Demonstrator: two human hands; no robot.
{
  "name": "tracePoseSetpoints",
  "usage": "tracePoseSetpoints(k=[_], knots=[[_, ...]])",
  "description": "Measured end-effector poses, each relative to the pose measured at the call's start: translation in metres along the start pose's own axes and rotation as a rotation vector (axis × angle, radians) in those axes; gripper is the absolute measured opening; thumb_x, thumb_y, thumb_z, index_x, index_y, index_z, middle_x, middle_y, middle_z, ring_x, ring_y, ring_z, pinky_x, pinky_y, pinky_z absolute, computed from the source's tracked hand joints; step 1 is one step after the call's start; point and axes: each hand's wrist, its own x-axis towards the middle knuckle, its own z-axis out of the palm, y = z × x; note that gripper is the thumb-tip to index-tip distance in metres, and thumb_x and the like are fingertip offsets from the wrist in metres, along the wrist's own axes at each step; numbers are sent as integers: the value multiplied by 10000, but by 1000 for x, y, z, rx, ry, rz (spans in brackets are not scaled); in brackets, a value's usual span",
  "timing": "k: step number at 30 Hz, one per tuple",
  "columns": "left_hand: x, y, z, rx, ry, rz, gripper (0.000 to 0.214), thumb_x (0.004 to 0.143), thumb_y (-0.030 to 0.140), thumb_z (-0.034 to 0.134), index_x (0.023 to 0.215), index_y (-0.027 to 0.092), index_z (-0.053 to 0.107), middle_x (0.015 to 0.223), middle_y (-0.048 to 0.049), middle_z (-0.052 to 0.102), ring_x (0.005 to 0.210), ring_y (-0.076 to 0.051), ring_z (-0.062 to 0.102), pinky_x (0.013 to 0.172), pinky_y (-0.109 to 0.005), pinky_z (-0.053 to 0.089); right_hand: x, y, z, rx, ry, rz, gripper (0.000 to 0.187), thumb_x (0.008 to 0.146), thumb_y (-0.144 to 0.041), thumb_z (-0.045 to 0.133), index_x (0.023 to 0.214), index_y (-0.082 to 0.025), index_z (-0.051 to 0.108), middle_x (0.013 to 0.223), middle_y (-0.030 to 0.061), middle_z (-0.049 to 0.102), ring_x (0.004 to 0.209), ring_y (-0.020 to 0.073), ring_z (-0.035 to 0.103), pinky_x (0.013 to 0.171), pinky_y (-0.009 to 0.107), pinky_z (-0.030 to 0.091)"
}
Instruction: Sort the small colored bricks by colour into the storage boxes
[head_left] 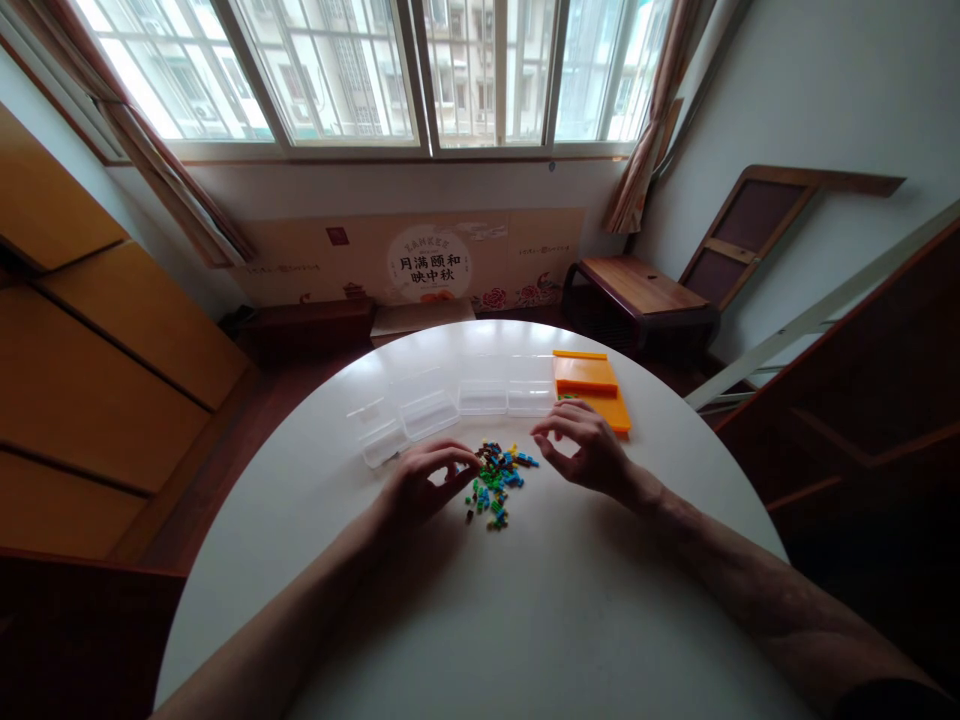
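A small pile of tiny toy building bricks (495,478) in blue, green, brown and yellow lies on the white round table (525,620). At the pile's left edge, my left hand (424,482) has thumb and index finger closed in a pinch on a small building brick, mostly hidden by the fingertips. My right hand (589,446) hovers to the right of the pile, in front of the orange plastic tray (616,412). Its thumb and index tips come together in a ring; anything between them is too small to see. Some green shows on the tray beside the right fingers.
Several clear plastic boxes with raised lids stand in an arc behind the pile, including a left box (384,445) and a middle box (482,400). Beyond the table are a wooden stool (637,285), a printed cardboard panel (300,255) and a window (487,75).
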Motion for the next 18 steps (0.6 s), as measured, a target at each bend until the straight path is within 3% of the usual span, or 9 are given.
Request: tracePoseSetpoints(k=[8,13,18], knots=[[5,10,12,-86,57,-126,101,1007,262,772,999,176,825,840,-39,807,640,-101,642,583,-195,506,0,-14,14,92,-191,-234,59,1034,-272,707,1090,-260,722,922,16,795,834,182,742,1026,403,574],[7,12,20,-175,9,-153,158,999,299,784,996,150,833,845,-68,808,662,-116,665,608,-204,528,-3,-10,18,62,-173,-259,135,1026,-351,768,1099,-249,720,936,16,799,844,183,749,1044,402,562],[7,10,24,-211,-1,-141,160,990,308,797,998,154,838,863,-80,822,679,-132,705,628,-214,572,-4,-9,19,66,-158,-248,85,1036,-324,757,1086,-263,726,941,8,802,843,174,751,1066,396,555]])
